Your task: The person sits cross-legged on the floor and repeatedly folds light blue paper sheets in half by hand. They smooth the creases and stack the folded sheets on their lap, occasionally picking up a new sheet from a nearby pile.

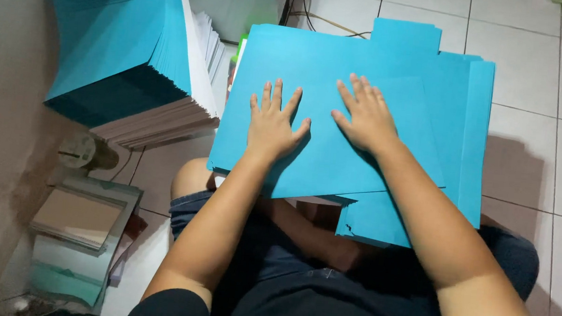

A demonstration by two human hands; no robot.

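here both hands lie flat, fingers spread, grip released: the left hand (272, 124) and right hand (366, 118) press side by side on the top bright blue paper folder (335, 163) on the lap. at ten o'clock stands a tall stack of blue folders (123, 46) on the white tiled floor (544, 135).

Just one view here, a head-worn cam looking pretty much straight down from over the person's lap, close in. The blue paper sheet (340, 115) on the lap sits dead centre; below it you get forearms and knees, left of it a tall envelope stack (133, 47), right of it tiled floor (544, 135)
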